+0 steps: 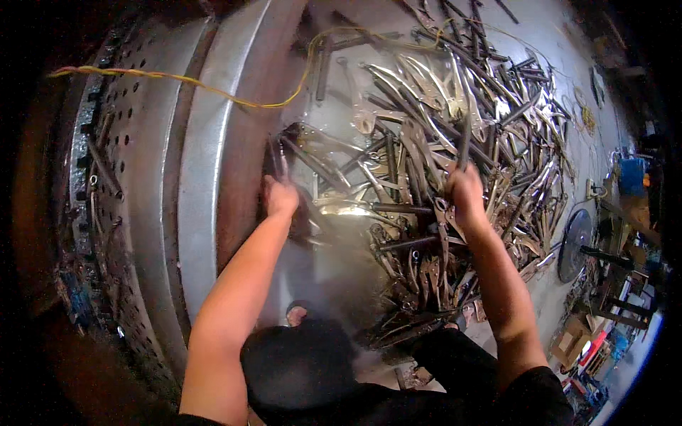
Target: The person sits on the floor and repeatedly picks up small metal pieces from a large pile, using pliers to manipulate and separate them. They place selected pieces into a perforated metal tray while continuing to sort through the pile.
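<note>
On the left, my left hand [282, 197] is closed around a slim metal piece [284, 160], which points up beside a brown metal wall. Motion blur hides what kind of piece it is. My right hand [465, 192] grips a dark rod-like handle [465, 142] that stands up out of the fist. Around and beyond it spreads a large heap of steel tool parts [426, 149], flat and curved, mixed with dark tubes. Loose pieces also lie close to my left hand.
A tall curved metal housing [199, 156] with a perforated panel [128, 106] fills the left side. Across its top runs a twisted yellow-red wire [249, 103]. At the right are a round dark disc [574, 245], a cardboard box [570, 341] and a blue container [631, 175].
</note>
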The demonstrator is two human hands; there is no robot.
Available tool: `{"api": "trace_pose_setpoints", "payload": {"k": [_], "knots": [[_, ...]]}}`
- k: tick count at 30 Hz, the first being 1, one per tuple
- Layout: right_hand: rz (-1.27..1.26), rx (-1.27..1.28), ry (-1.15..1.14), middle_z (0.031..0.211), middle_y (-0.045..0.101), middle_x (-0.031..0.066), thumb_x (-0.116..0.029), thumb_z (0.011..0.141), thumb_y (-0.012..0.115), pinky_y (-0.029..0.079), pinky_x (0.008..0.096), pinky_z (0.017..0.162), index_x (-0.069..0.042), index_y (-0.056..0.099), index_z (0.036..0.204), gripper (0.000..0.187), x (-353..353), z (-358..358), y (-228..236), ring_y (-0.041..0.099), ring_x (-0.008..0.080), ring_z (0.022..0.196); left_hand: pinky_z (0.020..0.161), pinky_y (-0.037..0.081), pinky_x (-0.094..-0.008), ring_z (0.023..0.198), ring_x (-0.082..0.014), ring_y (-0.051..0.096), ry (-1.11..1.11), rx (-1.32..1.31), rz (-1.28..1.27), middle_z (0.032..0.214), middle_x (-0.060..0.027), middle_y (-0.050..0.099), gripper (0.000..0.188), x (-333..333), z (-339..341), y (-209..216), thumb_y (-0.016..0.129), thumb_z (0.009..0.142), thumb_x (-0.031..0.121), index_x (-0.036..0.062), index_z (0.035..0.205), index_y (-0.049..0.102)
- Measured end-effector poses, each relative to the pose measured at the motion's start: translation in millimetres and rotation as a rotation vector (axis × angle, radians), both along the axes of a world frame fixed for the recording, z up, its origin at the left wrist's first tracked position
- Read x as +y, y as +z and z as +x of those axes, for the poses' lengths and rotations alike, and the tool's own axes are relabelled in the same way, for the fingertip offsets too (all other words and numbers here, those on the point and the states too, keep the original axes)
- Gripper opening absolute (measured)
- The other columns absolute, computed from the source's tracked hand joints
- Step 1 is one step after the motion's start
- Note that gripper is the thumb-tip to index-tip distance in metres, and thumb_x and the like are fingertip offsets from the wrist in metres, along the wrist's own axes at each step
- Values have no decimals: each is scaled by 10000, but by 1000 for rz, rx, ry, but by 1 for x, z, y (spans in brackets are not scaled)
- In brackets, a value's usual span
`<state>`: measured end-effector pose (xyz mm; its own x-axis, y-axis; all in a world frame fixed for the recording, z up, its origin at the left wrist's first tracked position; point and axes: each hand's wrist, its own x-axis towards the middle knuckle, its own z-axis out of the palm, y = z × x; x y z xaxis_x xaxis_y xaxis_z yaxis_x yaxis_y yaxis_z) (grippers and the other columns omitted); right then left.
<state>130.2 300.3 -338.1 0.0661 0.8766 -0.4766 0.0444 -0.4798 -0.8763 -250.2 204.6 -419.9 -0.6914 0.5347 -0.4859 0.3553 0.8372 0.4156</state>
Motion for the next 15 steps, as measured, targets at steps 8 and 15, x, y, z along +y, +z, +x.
{"api": "trace_pose_setpoints", "payload": {"k": [8,15], "knots": [[328,-931,494,1382,482,259,-122,880,666,409,471,1094,30,354,1489,701,-34,25,66,466,432,1308,1038,446,-520,1217,-474,550,-183,48,58,1247,-326,588,485,7,47,31,605,960,326,-91,1200,544],[582,-963,725,1244,650,266,-205,903,623,490,473,1018,24,644,1205,380,145,-79,-38,622,417,1166,925,519,-481,1112,-414,659,-233,-5,-38,1170,-228,697,581,47,37,36,743,881,455,-5,1198,586]]}}
